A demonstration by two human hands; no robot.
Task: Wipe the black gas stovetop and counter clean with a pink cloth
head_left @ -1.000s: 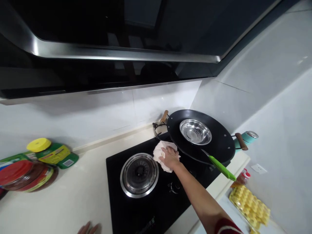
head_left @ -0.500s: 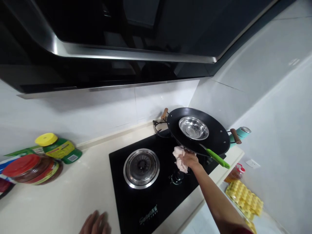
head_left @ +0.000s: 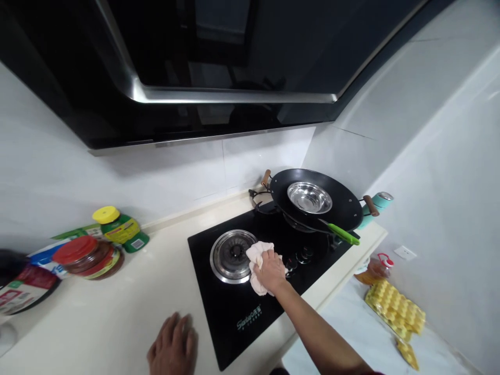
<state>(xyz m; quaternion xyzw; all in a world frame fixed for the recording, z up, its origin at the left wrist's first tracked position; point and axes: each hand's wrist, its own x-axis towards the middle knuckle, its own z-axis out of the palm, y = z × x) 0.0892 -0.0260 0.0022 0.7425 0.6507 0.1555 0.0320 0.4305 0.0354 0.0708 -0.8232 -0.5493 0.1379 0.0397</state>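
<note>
My right hand presses a pale pink cloth against the black glass gas stove. The cloth overlaps the right rim of the left burner. Just right of the hand are the stove knobs, one partly hidden by it. My left hand lies on the white countertop left of the stove, fingers stretched out and holding nothing. On the right burner sits a black wok with wooden handles. Inside it are a shiny metal bowl and a utensil with a green handle.
A range hood hangs low over the stove. At the left stand a green bottle with yellow cap, a red-lidded jar and a dark bottle. A teal bottle is behind the wok; yellow egg trays lie at lower right.
My right hand has moved the cloth left and nearer, from beside the wok to the left burner's edge. My left hand shows more fully on the countertop. The view has shifted a little left.
</note>
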